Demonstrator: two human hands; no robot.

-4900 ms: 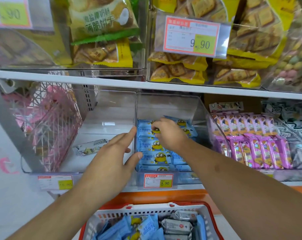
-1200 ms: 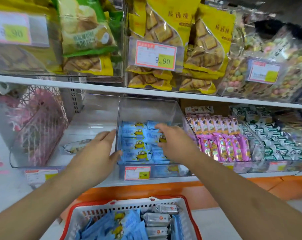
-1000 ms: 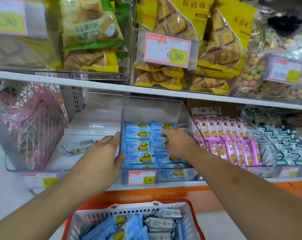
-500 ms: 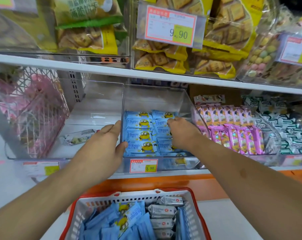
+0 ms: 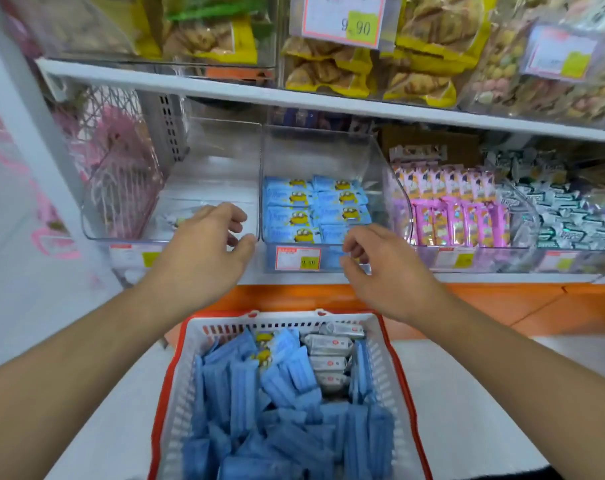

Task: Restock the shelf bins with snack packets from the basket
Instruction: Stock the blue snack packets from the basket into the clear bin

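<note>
— Where are your arms?

— Both stretched forward over the basket (image 5: 391, 362). My left hand (image 5: 204, 251) hovers at the front of the clear bin (image 5: 266, 157), my right hand (image 5: 384, 268) by its price tag (image 5: 297, 258).

— And each grip?

— Loose, fingers half curled, holding nothing. Neither touches a packet.

— The packets?

— Blue snack packets (image 5: 314, 209) lie in rows inside the bin; more blue packets (image 5: 276, 410) and some white packets (image 5: 328, 355) fill the basket below.

— Surroundings?

— A white shelf (image 5: 224, 90), pink packets (image 5: 456, 206) rightward, yellow bags (image 5: 328, 71) above.
</note>
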